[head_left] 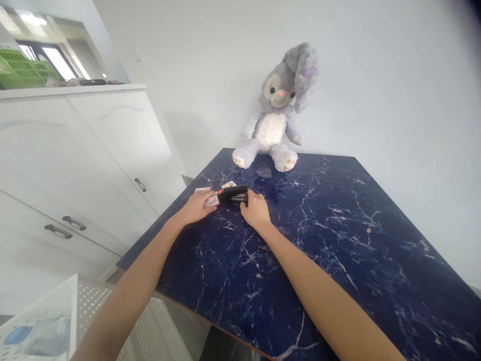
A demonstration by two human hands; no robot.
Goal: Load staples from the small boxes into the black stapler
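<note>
A black stapler [233, 192] with an orange spot at its left end lies low over the blue marble-patterned table [319, 220]. My right hand [256, 210] is closed round its right end, thumb in front and fingers behind. At the stapler's left end my left hand [197, 206] grips a small white-and-red printed paper [212, 201], its fingers partly covering it. The paper's inner edge meets the stapler's tip; whether it sits between the jaws I cannot tell. Just behind the stapler shows a small white printed piece [228, 185], partly hidden.
A grey plush rabbit [272, 125] sits at the table's far edge, against the wall. White cabinets [97, 150] with dark handles stand at the left, a green basket [26, 70] on top. Below the table's left edge is a white perforated container [93, 301].
</note>
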